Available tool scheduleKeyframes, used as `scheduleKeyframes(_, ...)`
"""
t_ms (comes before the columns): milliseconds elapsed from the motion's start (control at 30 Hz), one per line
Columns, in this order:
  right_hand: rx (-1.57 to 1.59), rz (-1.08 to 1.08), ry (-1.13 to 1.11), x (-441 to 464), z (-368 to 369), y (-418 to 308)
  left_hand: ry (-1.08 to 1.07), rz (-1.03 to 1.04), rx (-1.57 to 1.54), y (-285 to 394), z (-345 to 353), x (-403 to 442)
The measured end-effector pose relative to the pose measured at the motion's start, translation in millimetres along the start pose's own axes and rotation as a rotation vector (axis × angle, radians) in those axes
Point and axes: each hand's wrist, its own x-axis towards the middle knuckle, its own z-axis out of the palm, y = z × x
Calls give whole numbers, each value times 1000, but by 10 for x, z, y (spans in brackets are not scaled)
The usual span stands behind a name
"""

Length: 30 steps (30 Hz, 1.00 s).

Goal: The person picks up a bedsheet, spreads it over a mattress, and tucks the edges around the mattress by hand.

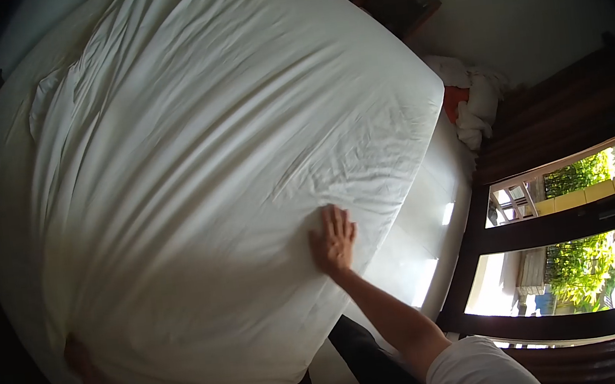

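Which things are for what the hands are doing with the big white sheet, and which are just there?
Part of the job:
Wrinkled white cloth sheet, spread over the bed
Right hand, flat on the sheet
Left hand, dim, at the sheet's side

Just there:
Crumpled white cloth bundle
Orange-red patch beside it
Dark brown curtain
Dark-framed glass panes

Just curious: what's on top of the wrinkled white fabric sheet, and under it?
The bare right hand lies flat on the sheet; the left hand touches it too. What's beneath is covered.
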Motion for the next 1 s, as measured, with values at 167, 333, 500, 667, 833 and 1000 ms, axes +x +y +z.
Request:
scheduleKeyframes(167,257,404,120,-307,223,850,23,172,24,-548,376,623)
scheduleKeyframes(333,496,478,-182,-2106,145,-308,49,190,-26,-538,275,476)
scheduleKeyframes(500,676,506,-868,-3810,-102,-1278,73,309,139,-640,149,455)
scheduleKeyframes(667,683,-271,-1389,-2972,-500,-713,16,208,-143,-571,27,99)
scheduleKeyframes(833,319,-488,-125,-189,-439,-642,31,154,66,-532,-382,-472)
scheduleKeyframes(1000,48,-191,146,469,471,-1593,-44,17,159,-976,-398,-66)
